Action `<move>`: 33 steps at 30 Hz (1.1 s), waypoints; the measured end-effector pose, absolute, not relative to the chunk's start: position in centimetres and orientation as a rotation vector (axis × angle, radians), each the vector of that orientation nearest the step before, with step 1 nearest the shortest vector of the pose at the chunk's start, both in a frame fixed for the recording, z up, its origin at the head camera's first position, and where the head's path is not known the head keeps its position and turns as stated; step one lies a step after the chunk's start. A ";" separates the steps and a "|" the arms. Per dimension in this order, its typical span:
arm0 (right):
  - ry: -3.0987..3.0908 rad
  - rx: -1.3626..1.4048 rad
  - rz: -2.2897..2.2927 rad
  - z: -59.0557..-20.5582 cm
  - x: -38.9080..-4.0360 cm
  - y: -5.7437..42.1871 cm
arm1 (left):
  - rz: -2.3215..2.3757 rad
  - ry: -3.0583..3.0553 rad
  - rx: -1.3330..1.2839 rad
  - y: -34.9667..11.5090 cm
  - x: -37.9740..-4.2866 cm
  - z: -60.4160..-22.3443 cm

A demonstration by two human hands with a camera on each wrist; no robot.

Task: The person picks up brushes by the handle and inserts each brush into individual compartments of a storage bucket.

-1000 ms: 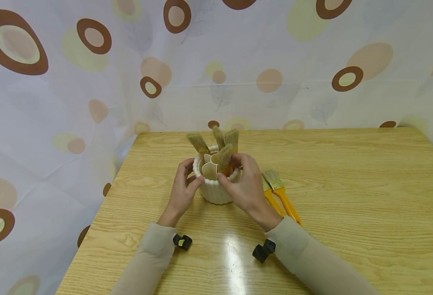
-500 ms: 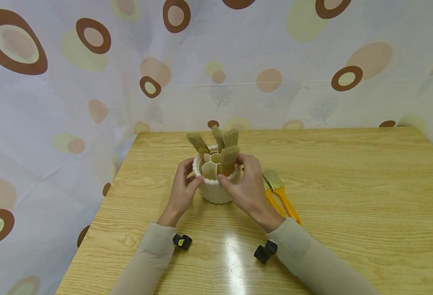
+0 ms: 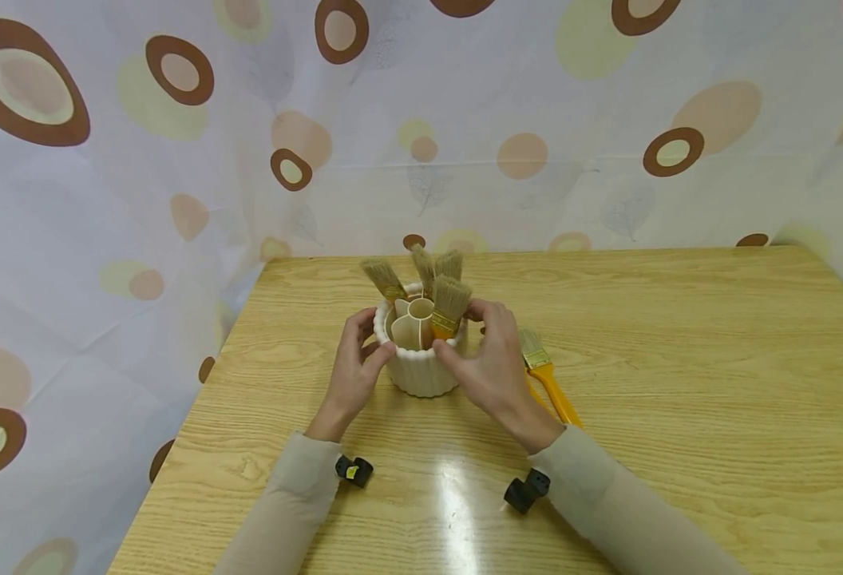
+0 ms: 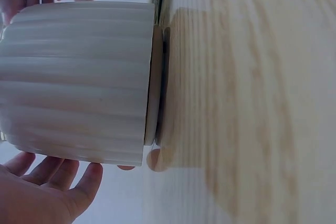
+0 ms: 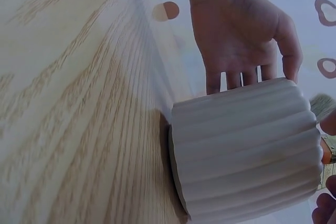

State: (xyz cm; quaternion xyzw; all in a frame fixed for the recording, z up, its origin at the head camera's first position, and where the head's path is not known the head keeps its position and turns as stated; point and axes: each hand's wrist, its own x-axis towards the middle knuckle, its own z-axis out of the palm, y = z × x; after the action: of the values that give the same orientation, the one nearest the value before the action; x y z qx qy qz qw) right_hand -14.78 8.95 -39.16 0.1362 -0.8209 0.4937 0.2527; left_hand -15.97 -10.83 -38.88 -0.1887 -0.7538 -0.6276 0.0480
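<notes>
- Since the earlier frame, the front brush has been raised slightly in the pot and tipped rightward; the right hand has been shifted a little outward from the pot.
- The pot is stood upright on the table, its inside divided into compartments around a middle tube.
- The pot's left side is held by the left hand, with the thumb laid on the front rim and the fingers curved along the wall.
- At the pot's right rim, the front brush seems to be pinched between the right thumb and forefinger, barely parted; the exact contact is partly hidden.
- Three more brushes are stood bristles up at the back of the pot.
- Two loose brushes are seen lying right of the pot, partly covered by the right arm.
- The step in hand is judged to be the settling of the front brush; next, the handle would need to be let down straight while the pot is kept steady.
- Pale grained wood is spread around the pot, a glare streak being thrown on its near side; behind and left of the pot, a cloth printed with rounds is hung.
</notes>
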 end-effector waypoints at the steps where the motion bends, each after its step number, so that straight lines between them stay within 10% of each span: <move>1: -2.232 0.371 1.344 -39.1 -14.8 9.0 | -1.914 -2.299 -0.574 -10.8 -16.0 -38.9; 33: -2.273 0.330 1.313 -38.5 -14.2 11.9 | -1.921 -2.298 -0.567 -10.8 -15.9 -38.8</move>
State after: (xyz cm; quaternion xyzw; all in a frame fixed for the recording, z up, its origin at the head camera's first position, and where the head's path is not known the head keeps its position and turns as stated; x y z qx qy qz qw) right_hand -14.18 11.94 -38.49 0.1208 -0.8329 0.4811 0.2455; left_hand -15.88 -10.79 -38.79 -0.1858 -0.7531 -0.6294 0.0467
